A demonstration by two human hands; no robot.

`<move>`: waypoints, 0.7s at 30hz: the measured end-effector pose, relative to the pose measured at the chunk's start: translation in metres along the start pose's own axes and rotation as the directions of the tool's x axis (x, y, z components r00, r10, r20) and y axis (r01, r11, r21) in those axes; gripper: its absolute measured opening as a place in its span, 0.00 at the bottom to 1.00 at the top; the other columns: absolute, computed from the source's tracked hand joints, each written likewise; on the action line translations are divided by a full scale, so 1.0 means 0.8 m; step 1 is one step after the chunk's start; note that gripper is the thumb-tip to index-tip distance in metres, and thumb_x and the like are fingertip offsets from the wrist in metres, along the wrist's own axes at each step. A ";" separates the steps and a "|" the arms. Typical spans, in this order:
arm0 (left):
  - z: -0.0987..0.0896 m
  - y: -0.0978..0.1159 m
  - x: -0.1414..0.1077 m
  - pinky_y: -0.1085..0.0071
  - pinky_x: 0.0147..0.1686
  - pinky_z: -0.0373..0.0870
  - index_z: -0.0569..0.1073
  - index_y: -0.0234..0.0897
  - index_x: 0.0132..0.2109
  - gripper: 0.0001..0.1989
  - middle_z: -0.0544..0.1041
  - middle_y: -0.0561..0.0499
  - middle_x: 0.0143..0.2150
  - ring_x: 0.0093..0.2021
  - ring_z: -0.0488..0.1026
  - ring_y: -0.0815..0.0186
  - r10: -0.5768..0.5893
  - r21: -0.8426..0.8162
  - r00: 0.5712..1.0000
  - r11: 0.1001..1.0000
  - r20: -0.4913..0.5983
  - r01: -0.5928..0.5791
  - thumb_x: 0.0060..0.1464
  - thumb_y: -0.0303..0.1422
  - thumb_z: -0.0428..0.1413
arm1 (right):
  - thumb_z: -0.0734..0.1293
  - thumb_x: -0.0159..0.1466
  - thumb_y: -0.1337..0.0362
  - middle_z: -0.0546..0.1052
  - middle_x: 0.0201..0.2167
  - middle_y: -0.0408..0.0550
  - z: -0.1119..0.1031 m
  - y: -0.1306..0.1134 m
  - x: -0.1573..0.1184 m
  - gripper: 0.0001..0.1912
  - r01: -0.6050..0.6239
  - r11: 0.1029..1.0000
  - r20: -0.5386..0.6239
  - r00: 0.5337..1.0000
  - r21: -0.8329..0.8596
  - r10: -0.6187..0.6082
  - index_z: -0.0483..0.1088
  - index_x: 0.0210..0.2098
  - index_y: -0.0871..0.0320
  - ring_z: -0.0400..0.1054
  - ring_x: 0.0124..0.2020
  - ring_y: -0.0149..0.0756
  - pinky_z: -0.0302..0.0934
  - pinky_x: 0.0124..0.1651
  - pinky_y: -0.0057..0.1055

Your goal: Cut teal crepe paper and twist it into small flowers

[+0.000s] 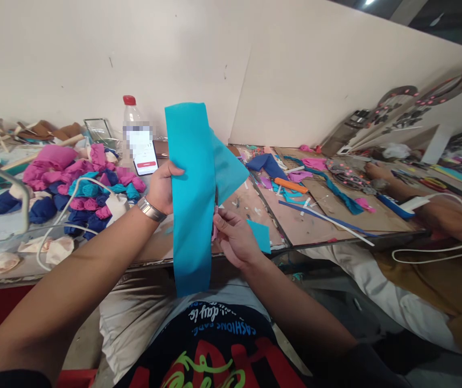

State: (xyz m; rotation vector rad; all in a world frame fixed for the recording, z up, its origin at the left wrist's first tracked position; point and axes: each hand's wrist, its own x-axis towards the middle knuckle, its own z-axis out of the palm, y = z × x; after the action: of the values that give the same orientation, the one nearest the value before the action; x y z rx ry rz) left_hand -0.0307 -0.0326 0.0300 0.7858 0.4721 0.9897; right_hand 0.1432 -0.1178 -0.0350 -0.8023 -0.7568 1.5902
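A long turquoise strip of thin sheet material (193, 205), fabric or crepe paper, hangs upright in front of me. My left hand (164, 186) is closed on its left edge, thumb on the near face and fingers hidden behind. At the strip's right edge, my right hand (233, 237) is closed around a small pair of scissors (215, 229) with pinkish handles, mostly hidden by the fingers. The blades meet the sheet where a turquoise flap (229, 167) spreads away to the right. A smaller turquoise piece (259, 236) lies on the table beyond my right hand.
Left are pink, navy and cream fabric bundles (57, 172), a white cable (59, 213), a phone (144, 153) and a red-capped bottle (130, 110). Right lie scraps (269, 166), an orange tool (291, 185) and a co-worker's arm (449, 218). A pale wall (295, 81) stands behind.
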 end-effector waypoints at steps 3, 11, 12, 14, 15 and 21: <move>0.004 -0.001 -0.001 0.39 0.62 0.70 0.69 0.31 0.64 0.40 0.83 0.41 0.53 0.60 0.75 0.38 0.053 0.005 0.997 0.999 -0.057 -0.053 0.40 0.33 0.57 | 0.86 0.45 0.53 0.77 0.26 0.39 -0.001 0.001 0.000 0.23 0.005 1.000 0.003 1.000 -0.020 -0.005 0.80 0.35 0.57 0.64 0.24 0.27 0.62 0.28 0.27; 0.010 0.002 -0.004 0.40 0.62 0.70 0.69 0.30 0.65 0.39 0.83 0.40 0.52 0.59 0.76 0.39 0.016 -0.014 0.996 1.000 -0.083 -0.017 0.44 0.35 0.58 | 0.87 0.44 0.54 0.77 0.24 0.38 0.002 -0.001 -0.002 0.23 0.003 1.000 -0.004 1.000 -0.004 -0.003 0.80 0.34 0.55 0.64 0.24 0.26 0.62 0.27 0.25; 0.010 0.002 -0.004 0.40 0.61 0.70 0.69 0.30 0.65 0.38 0.83 0.40 0.52 0.59 0.76 0.39 0.008 -0.013 0.996 1.000 -0.090 -0.009 0.45 0.35 0.59 | 0.87 0.43 0.54 0.76 0.24 0.38 0.003 -0.002 -0.002 0.23 0.004 1.000 -0.008 1.000 0.001 -0.004 0.81 0.34 0.55 0.64 0.23 0.26 0.62 0.26 0.25; 0.012 0.002 -0.005 0.40 0.60 0.71 0.70 0.29 0.64 0.37 0.83 0.39 0.51 0.58 0.76 0.39 0.002 -0.010 0.996 1.000 -0.088 -0.003 0.46 0.36 0.58 | 0.87 0.43 0.54 0.76 0.24 0.37 0.003 -0.003 -0.002 0.24 0.006 1.000 -0.016 1.000 0.009 -0.005 0.81 0.35 0.55 0.64 0.22 0.25 0.62 0.26 0.25; 0.013 0.002 -0.005 0.40 0.60 0.71 0.70 0.29 0.64 0.37 0.83 0.40 0.50 0.58 0.77 0.39 0.001 -0.010 0.996 1.000 -0.085 -0.002 0.46 0.35 0.58 | 0.87 0.43 0.54 0.77 0.24 0.38 0.004 -0.004 -0.002 0.25 0.009 1.000 -0.017 1.000 0.010 -0.009 0.81 0.35 0.56 0.64 0.23 0.25 0.62 0.27 0.25; 0.012 0.000 -0.005 0.43 0.61 0.71 0.71 0.31 0.64 0.36 0.84 0.41 0.50 0.59 0.76 0.39 0.002 0.000 0.998 1.000 -0.068 -0.002 0.46 0.36 0.57 | 0.86 0.45 0.53 0.76 0.25 0.38 0.005 -0.009 0.000 0.23 0.066 0.997 0.007 0.998 -0.035 -0.066 0.80 0.33 0.56 0.63 0.24 0.26 0.61 0.26 0.26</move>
State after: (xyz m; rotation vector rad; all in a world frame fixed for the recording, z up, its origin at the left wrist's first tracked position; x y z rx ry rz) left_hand -0.0261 -0.0397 0.0360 0.7542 0.5305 1.0203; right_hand 0.1436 -0.1166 -0.0266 -0.7911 -0.8092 1.5246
